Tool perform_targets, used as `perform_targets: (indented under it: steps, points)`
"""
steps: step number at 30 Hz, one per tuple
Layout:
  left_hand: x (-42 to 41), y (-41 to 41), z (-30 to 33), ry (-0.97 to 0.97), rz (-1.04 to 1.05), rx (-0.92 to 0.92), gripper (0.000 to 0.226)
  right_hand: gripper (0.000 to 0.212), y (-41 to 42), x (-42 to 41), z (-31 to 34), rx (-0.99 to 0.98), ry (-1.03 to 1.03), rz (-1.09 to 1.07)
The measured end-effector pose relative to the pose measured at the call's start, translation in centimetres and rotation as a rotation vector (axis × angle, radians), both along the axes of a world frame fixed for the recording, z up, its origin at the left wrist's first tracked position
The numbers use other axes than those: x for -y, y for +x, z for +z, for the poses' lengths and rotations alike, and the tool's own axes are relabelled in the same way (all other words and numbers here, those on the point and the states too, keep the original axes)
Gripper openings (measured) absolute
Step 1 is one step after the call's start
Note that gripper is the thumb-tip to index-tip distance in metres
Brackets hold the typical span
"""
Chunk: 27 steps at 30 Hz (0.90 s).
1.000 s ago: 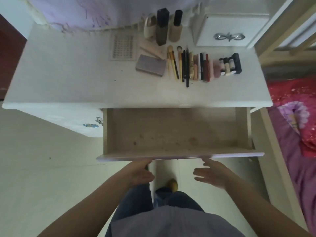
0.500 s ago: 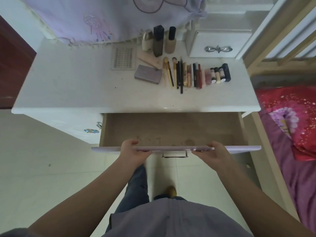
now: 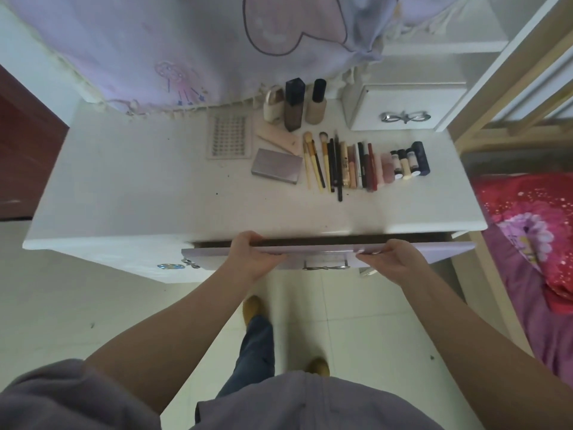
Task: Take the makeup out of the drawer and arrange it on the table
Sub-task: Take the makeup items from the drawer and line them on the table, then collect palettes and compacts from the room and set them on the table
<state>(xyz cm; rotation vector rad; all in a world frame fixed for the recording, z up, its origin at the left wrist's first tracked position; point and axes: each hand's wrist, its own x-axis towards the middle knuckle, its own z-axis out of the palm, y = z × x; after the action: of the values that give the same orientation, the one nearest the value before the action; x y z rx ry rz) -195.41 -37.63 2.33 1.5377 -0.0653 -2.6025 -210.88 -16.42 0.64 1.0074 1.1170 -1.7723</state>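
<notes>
A: Where are the hands?

B: Both are on the front panel of the drawer [image 3: 434, 251]. The left hand [image 3: 252, 259] grips its top edge left of the metal handle [image 3: 325, 266], fingers curled over the edge. The right hand [image 3: 393, 259] holds the same edge right of the handle, thumb along the front, fingers wrapped over the top.

A: Is the drawer open?

B: Barely. Only a thin dark gap shows between the panel and the edge of the table [image 3: 124, 197]. What lies inside cannot be seen.

A: And the makeup?

B: It sits on the tabletop, toward the back right. Three bottles stand at the rear: a pale rounded bottle [image 3: 273, 105], a tall dark square bottle [image 3: 294, 103] and a beige bottle with a black cap [image 3: 317, 102]. In front of them lie a flat pink tube [image 3: 277, 139] and a grey compact [image 3: 277, 165]. To the right runs a row of brushes and pencils [image 3: 322, 164], then lipsticks and sticks [image 3: 362, 166], ending in small tubes [image 3: 409, 161] side by side; the labels are too blurred to read.

A: Anything else on the table?

B: A dotted sheet [image 3: 228, 137] lies left of the compact, and a small white drawer box [image 3: 403, 107] stands at the back right. A pale lilac cloth [image 3: 186, 48] hangs behind the table.
</notes>
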Motion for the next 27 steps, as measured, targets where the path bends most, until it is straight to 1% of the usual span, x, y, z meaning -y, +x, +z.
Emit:
perform_targets:
  steps: [2, 4, 6, 7, 9, 10, 12, 14, 16, 17, 18, 19, 21, 22, 23, 24, 25, 26, 27]
  points:
    - [0.8, -0.4, 0.0, 0.016, -0.032, -0.027, 0.033, 0.05, -0.5, 0.5, 0.0, -0.016, 0.005, 0.0]
    - [1.1, -0.8, -0.2, 0.01, -0.067, -0.055, 0.046, 0.055, -1.1, 1.0, -0.1, -0.03, -0.014, -0.014]
    - [1.4, -1.1, -0.2, 0.01, -0.075, -0.068, 0.05, 0.056, -1.7, 1.1, -0.4, -0.032, -0.034, 0.0]
    - [1.5, -1.2, -0.2, 0.011, -0.076, -0.065, 0.05, 0.051, -1.8, 1.0, -0.6, -0.045, -0.037, 0.041]
    - [1.5, -0.9, -0.4, 0.016, -0.102, -0.057, 0.05, 0.031, -1.7, 0.5, -0.7, -0.105, 0.014, 0.197]
    - [1.5, -0.8, -0.5, -0.008, -0.163, -0.042, 0.047, 0.027, -1.5, 0.2, -0.7, -0.137, 0.059, 0.282]
    - [1.3, -0.7, -0.3, -0.132, -0.416, 0.034, 0.036, 0.025, -1.4, -0.4, -0.1, -0.191, 0.169, 0.459]
    - [0.9, -1.3, 0.9, -0.28, -0.729, 0.084, 0.031, 0.023, -1.9, -0.8, 1.3, -0.276, 0.311, 0.726]
    - [0.5, -2.9, 2.7, -0.432, -0.938, 0.079, 0.028, 0.024, -2.9, -0.5, 3.6, -0.416, 0.469, 1.008]
    - [0.2, -4.2, 3.8, -0.522, -0.994, 0.068, 0.027, 0.026, -3.6, -0.3, 4.5, -0.514, 0.583, 1.138]
    - [-0.1, -5.4, 5.0, -0.626, -1.024, 0.055, 0.027, 0.029, -4.2, -0.1, 5.6, -0.656, 0.737, 1.253]
    - [-0.6, -7.0, 6.1, -0.743, -1.039, 0.041, 0.027, 0.032, -4.6, 0.3, 6.5, -0.847, 0.888, 1.311]
    - [-2.2, -10.0, 8.5, -1.041, -1.077, 0.028, 0.028, 0.037, -5.0, 0.7, 8.5, -1.248, 1.116, 1.276]
    - [-3.1, -11.3, 9.5, -1.256, -1.127, 0.043, 0.029, 0.038, -5.2, 0.7, 9.2, -1.404, 1.208, 1.202]
    - [-4.0, -12.5, 10.3, -1.523, -1.195, 0.079, 0.029, 0.038, -5.2, 0.7, 9.6, -1.521, 1.281, 1.084]
    - [-4.8, -13.3, 11.0, -1.808, -1.261, 0.139, 0.029, 0.038, -5.2, 0.5, 9.9, -1.593, 1.357, 1.026]
    - [-5.6, -13.9, 11.6, -2.075, -1.31, 0.195, 0.029, 0.038, -5.4, 0.3, 10.1, -1.639, 1.43, 1.04]
    - [-6.1, -14.4, 11.9, -2.293, -1.322, 0.234, 0.031, 0.04, -5.4, -0.1, 10.3, -1.655, 1.484, 1.087]
    - [-6.4, -15.0, 11.9, -2.418, -1.292, 0.257, 0.033, 0.044, -5.5, -0.7, 10.7, -1.642, 1.517, 1.142]
